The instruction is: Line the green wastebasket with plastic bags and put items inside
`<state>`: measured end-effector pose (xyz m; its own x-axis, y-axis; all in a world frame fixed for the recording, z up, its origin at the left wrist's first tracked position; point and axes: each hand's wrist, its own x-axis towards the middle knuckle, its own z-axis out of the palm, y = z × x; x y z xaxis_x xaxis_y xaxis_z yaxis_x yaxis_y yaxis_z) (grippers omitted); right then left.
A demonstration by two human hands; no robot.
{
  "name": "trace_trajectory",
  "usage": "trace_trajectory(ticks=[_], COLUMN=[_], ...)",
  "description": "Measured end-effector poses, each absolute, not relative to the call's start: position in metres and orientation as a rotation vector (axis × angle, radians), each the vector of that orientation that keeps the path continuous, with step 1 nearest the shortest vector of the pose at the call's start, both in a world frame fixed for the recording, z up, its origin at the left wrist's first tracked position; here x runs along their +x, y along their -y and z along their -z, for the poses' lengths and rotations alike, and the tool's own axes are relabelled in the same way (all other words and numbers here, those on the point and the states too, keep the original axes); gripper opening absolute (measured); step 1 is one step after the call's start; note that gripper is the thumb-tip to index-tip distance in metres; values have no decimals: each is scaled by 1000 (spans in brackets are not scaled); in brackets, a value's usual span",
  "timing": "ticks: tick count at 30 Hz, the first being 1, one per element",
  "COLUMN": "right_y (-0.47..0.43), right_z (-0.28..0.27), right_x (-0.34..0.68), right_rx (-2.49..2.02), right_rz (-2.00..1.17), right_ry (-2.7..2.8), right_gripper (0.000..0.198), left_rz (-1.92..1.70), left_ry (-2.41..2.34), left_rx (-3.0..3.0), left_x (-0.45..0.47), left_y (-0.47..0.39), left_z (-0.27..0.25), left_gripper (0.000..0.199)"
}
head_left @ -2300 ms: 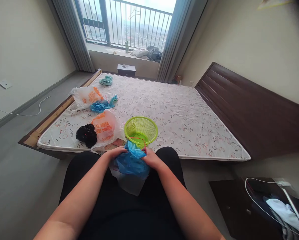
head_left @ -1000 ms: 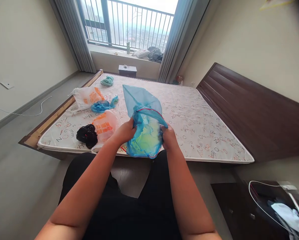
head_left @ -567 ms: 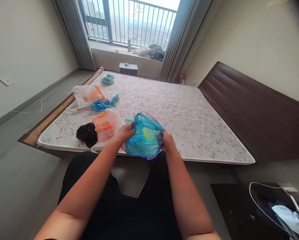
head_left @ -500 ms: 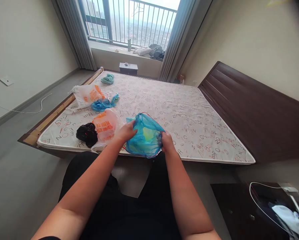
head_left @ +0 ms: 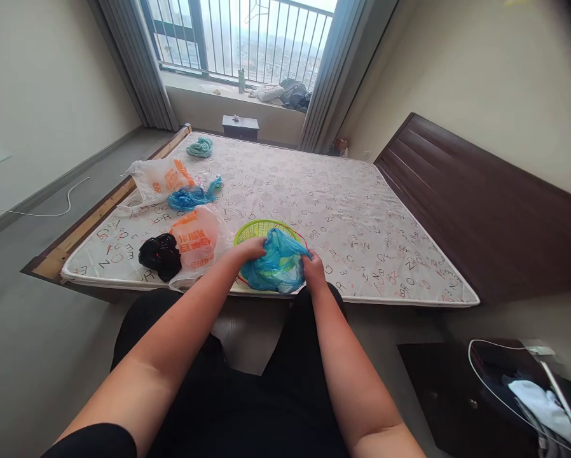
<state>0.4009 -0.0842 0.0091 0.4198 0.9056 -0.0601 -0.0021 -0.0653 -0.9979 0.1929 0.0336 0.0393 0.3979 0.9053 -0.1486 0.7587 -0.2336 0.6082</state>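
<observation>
A thin blue plastic bag (head_left: pixel 280 264) is stretched between my two hands at the near edge of the mattress. My left hand (head_left: pixel 252 249) grips its upper left side, fingers closed. At its right side my right hand (head_left: pixel 314 270) pinches the plastic. Behind and partly under the bag lies a yellow-green plastic basket (head_left: pixel 259 228) with a perforated wall; the bag hides much of it. Left of my left hand are a white bag with orange print (head_left: pixel 202 238) and a crumpled black plastic bag (head_left: pixel 160 256).
On the mattress (head_left: pixel 362 242) farther back lie another orange-printed white bag (head_left: pixel 159 181), a crumpled blue bag (head_left: pixel 190 197) and a teal coiled bundle (head_left: pixel 200 147). A dark headboard (head_left: pixel 486 210) stands at right. A dark cabinet (head_left: pixel 438 381) with a white cable is at lower right.
The blue bag has been drawn down and bunched smaller between my hands. The basket's yellow-green rim, earlier covered by the bag, now shows behind it. The view has shifted slightly.
</observation>
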Motion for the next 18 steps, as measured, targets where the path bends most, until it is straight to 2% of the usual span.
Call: trace_trajectory(ticks=[2,7,10,14,18], right_y=[81,70,65,60,58], right_z=[-4,6,10,13,17], right_x=[404,408,401,392,398], right_rx=[-1469,-1466,-1517,-1540,-1552], right_rz=[-830,-786,-777,-664,-615], right_ry=[772,546,638,756,697], right_gripper=[34,29,29,29,25], left_rz=[-436,-1215,-1222,-1152,-1221], left_ry=[-1511,-1615,-1538,-1369,-1400], left_rx=[2007,1429,1090,1004,993], left_x=[174,118,103,106,103], left_y=[-34,-24,-10,7,19], left_z=[-42,-31,-10,11,17], left_gripper=[46,38,42,53,49])
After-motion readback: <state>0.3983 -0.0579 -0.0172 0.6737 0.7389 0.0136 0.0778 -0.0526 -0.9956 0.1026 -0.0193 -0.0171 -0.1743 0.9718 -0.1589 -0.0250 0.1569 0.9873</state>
